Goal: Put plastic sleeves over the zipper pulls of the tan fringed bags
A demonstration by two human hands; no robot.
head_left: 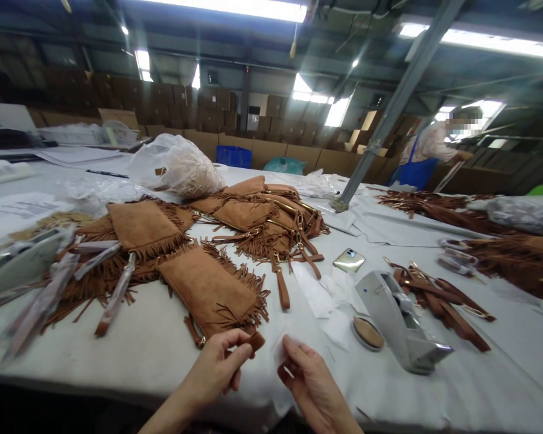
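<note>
At the table's near edge, my left hand (221, 364) is closed on the end of a brown wrist strap (257, 342). The strap seems to belong to the fringed tan suede pouch (212, 289) lying just beyond that hand. My right hand (310, 380) pinches a thin, whitish translucent piece of wrapping (280, 349), slightly blurred, a short gap from the strap end. Farther left rests another fringed pouch (142, 226), with a wrapped strap (117, 292) hanging from it.
Beyond lies a heap of fringed pouches (248, 211) with clasps. To the right are a grey tape dispenser (398, 325), an oval brush (367, 333), loose straps (443, 295) and a phone (349, 260). A metal post (380, 132) rises behind. A person (428, 150) stands at the far right.
</note>
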